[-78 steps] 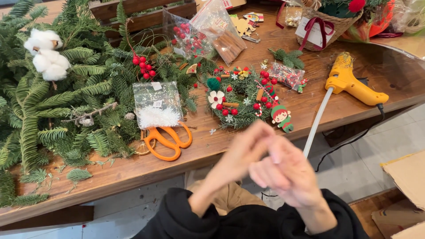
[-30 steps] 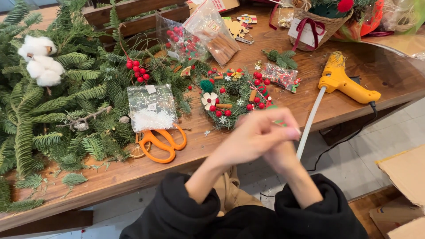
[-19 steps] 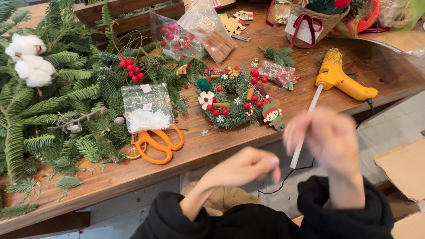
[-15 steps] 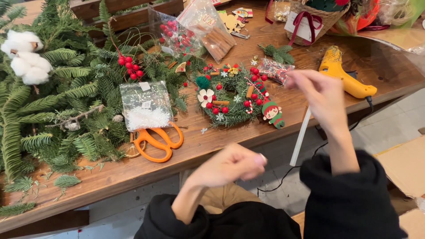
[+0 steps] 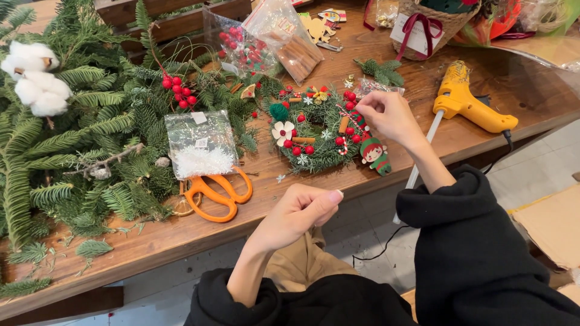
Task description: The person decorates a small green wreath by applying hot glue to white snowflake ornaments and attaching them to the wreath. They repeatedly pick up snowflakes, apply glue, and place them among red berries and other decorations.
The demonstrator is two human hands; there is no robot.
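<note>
Two bare hands are working over the wooden counter [image 5: 181, 232]. The right hand [image 5: 389, 115] is reaching to the right edge of the small green wreath [image 5: 320, 130], its grip pinched together on a tiny piece too small to make out. The left hand [image 5: 302, 211] is hovering loosely curled at the counter's near edge, holding nothing visible. Orange scissors [image 5: 217, 193] are lying left of the wreath, a yellow glue gun [image 5: 471, 105] to the right.

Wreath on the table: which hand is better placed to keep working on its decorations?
Probably the right. The right hand is over the wreath, fingertips pinched at its upper right edge by the red berries. The left hand is loosely curled at the table edge, clear of the wreath.
</note>
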